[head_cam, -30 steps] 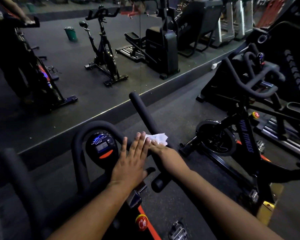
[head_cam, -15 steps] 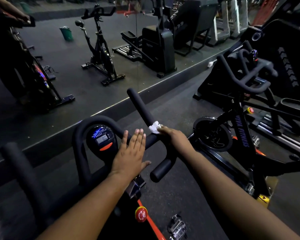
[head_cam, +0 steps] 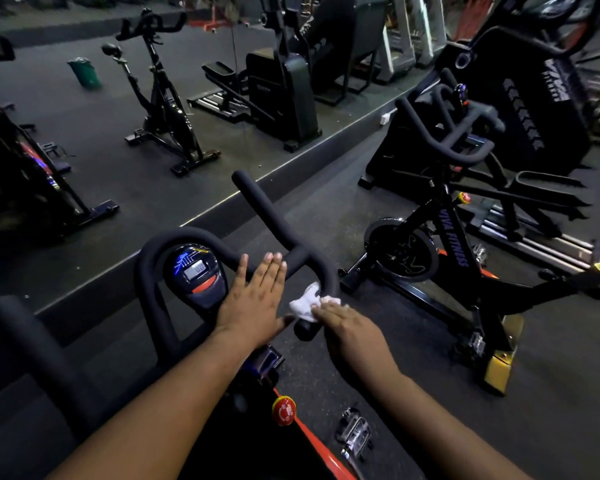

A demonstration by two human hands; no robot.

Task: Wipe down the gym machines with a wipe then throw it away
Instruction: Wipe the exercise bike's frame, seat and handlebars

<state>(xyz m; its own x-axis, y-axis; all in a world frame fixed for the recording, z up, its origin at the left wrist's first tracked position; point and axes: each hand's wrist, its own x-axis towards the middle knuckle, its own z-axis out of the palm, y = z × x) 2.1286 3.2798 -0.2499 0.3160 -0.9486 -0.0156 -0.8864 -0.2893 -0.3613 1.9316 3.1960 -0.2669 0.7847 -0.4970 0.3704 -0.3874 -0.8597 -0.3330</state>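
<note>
Pressing down with its fingers, the right hand (head_cam: pixel 352 327) holds a crumpled white wipe (head_cam: pixel 303 304) against the near end of the black handlebar (head_cam: pixel 321 271). The wipe is bunched up between the fingers and the foam grip, right by the round end of the bar. How tightly the fingers close around it cannot be told from here.

The left hand (head_cam: pixel 253 299) is flat and open, holding nothing. Its palm rests on the bar just beside the little screen (head_cam: pixel 195 271) in the middle of the bike. It looks like it is keeping the bike steady.

This is the wiping step, and it seems to be early in the job. Only this one bike is being cleaned. Another bike (head_cam: pixel 440 237) stands close on the right, and it has not been touched yet.

Next, the wipe likely needs to slide along the rest of the bar, up the long horn (head_cam: pixel 264 206) that points away and around the curve. The hand should press firmly so the wipe does not slip off the round foam. A green bin (head_cam: pixel 84 72) shows in the mirror far off, so throwing the wipe away comes much later.
</note>
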